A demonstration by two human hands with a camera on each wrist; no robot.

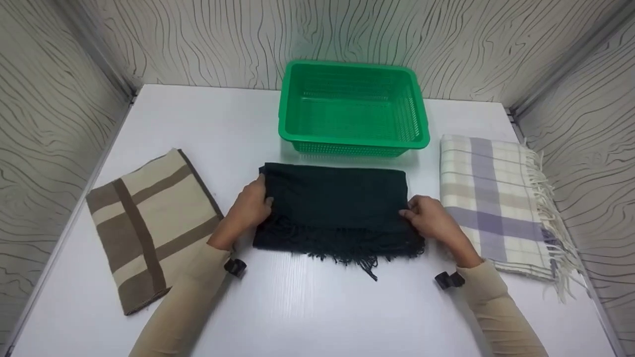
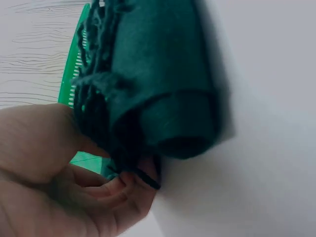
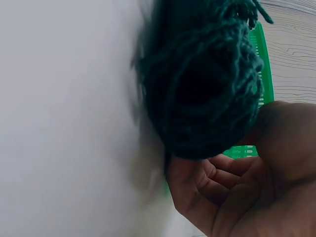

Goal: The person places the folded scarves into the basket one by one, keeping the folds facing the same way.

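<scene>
Gripping, left hand (image 1: 249,206): fingers are curling round the left end of the dark green scarf (image 1: 335,208), thumb on top, fingertips (image 2: 129,185) tucking under the roll in the left wrist view.
Gripping, right hand (image 1: 430,217): fingers are closing on the right end of the same scarf, thumb over the top fold; in the right wrist view the fingers (image 3: 232,170) are cupping beneath the bundled end.
Scarf: it is lying folded at the centre of the white worktop (image 1: 307,307), its fringe (image 1: 347,250) trailing toward 6 o'clock, both ends looking rolled or doubled over.
Green basket (image 1: 352,106): it is sitting at 12 o'clock from the scarf, just beyond its far edge, with nothing visible inside.
Brown striped cloth (image 1: 149,228): it is lying folded at 9 o'clock, close to the left forearm.
Checked scarf (image 1: 496,203): it is lying folded at 3 o'clock, pale with lilac bands, its fringe hanging toward the right wall, right wrist just beside it.
Step in hand: judging by the two matched holds, the folded scarf is being gathered at both ends, seemingly ready for lifting.
Next move calls for: keeping both ends level so the folds are not slipping, and minding the loose fringe, which could be snagging on the basket's rim.
</scene>
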